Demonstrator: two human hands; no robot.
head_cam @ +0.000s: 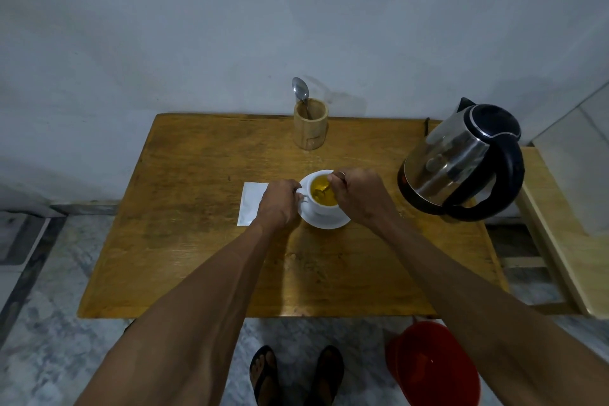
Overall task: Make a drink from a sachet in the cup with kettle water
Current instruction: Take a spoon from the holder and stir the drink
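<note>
A white cup (317, 206) stands on a white saucer (324, 222) in the middle of the wooden table (204, 241). Yellow liquid fills the cup. My left hand (279, 204) grips the cup's handle on its left side. Over the right rim, my right hand (357, 194) pinches a metal spoon (321, 189) whose bowl dips into the liquid. A white sachet (251, 203) lies flat just left of the cup, partly under my left hand. The steel kettle (461, 161) with a black handle stands at the right.
A wooden holder (310, 128) with a second spoon (300, 91) stands at the table's back edge by the wall. A pale wooden shelf (566, 241) adjoins the table on the right. A red bucket (435, 362) sits on the floor beside my feet.
</note>
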